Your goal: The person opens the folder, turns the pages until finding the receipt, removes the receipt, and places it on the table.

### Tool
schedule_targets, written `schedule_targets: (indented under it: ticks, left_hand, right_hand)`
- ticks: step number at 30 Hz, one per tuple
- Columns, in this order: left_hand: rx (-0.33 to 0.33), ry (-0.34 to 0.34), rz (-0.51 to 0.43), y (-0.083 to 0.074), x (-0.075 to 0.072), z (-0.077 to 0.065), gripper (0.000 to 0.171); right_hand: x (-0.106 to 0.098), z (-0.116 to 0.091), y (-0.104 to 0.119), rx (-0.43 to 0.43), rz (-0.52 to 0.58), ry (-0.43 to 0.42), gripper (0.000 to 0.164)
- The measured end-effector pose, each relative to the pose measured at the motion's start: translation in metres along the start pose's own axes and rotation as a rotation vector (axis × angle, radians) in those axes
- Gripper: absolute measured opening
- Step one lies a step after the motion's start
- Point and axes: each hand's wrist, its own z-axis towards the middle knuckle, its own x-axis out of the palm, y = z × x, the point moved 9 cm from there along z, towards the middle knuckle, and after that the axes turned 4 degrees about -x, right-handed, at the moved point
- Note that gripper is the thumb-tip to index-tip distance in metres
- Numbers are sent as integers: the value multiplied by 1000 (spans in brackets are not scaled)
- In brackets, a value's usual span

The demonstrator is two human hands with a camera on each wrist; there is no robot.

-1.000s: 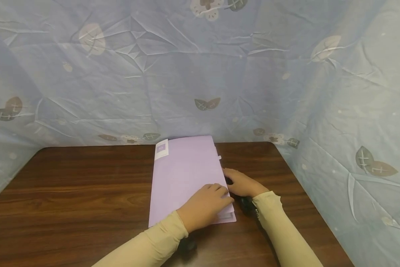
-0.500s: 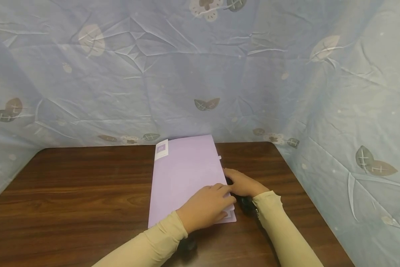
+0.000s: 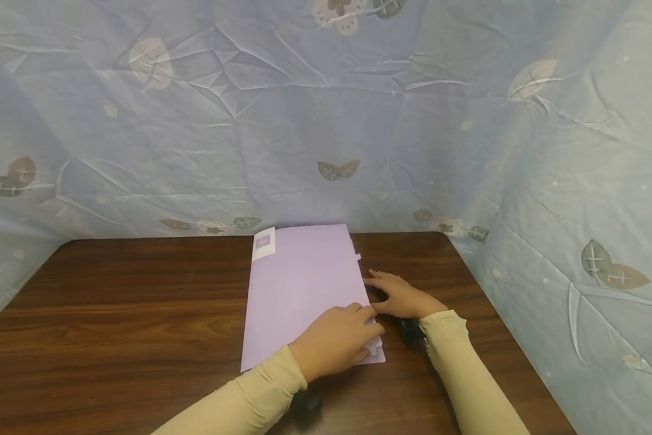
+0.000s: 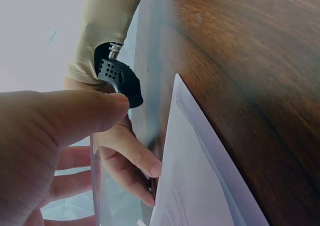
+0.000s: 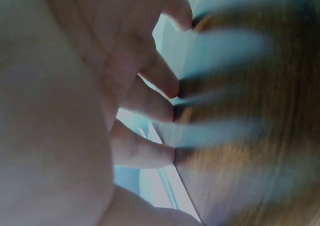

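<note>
A light purple file folder (image 3: 298, 278) lies on the table, with a white label (image 3: 263, 243) at its far left corner. My left hand (image 3: 333, 338) holds the front cover near its right edge, fingers on top and thumb underneath. In the left wrist view that cover stands raised, and white printed paper (image 4: 187, 186) shows inside over the back cover. Just right of the folder, my right hand (image 3: 404, 296) has its fingers spread. Its fingertips rest on the table in the right wrist view, close beside the folder's edge (image 5: 182, 191).
The dark wooden table (image 3: 141, 302) extends on both sides of the folder. Pale blue patterned cloth (image 3: 282, 121) hangs behind it and along the right. A small white tab (image 3: 358, 257) sticks out from the folder's right edge. Black wrist devices (image 4: 120, 76) sit under the sleeves.
My right hand has shifted slightly right and spread its fingers. The folder's far edge sits slightly lower in view. My left hand has stayed almost in place at the cover.
</note>
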Motion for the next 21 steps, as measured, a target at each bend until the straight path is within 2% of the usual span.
schedule_targets:
  ticks: [4,14,21]
  left_hand:
    - [1,-16,2,1,-2,0,32]
    - [-23,26,-20,2,0,2,31]
    - [-24,11,-7,2,0,2,32]
  right_hand:
    - [-2,-1,0,-12,-6,-5,74]
    - [1,-2,-4,-1,9,16,72]
    - [0,-2,-8,-1,26,12,72]
